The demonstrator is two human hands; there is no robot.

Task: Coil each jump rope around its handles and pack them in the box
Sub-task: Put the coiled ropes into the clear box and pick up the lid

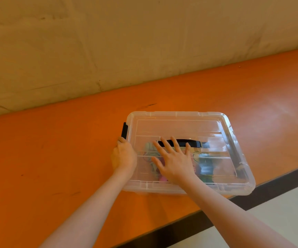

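Orange table (55, 149) (beige wall (108, 42) behind): right hand (176, 162) flat on box (234, 188), left hand (124, 155) gripping its edge.

Both our forearms reach forward, bare. Our left hand (124, 154) is curled, knuckles up, thumb tip pointing ahead. Our right hand (175, 161) lies flat, palm down, fingers (165, 144) spread wide and pointing forward, thumb angled out to the left.

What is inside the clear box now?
Through the lid of the box, blurred teal and pink shapes show, probably ropes. The right hand covers the middle.
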